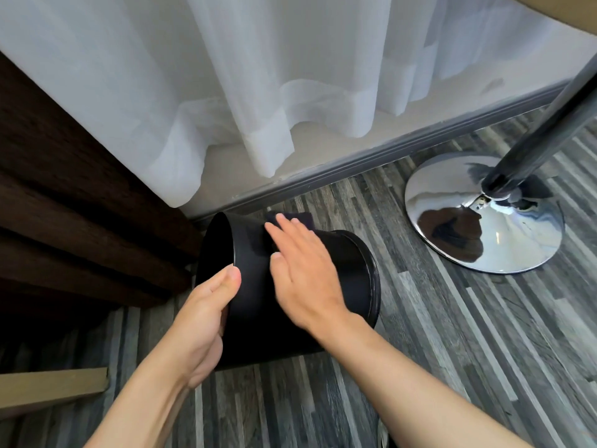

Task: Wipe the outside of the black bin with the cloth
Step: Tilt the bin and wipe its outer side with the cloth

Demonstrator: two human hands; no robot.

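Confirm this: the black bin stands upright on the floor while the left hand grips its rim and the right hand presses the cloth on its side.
Not upright: the head view shows the black bin tipped on its side. The left hand grips its rim; the right hand presses the cloth on its side.

Grey striped plank floor (436,344) carried a black bin (258,302) tipped on its side, open mouth turned away from the chrome lamp base (478,221). The lamp base stood near the bin, along the grey skirting board (355,163). A cardboard piece (51,386) lay beyond the bin's mouth.
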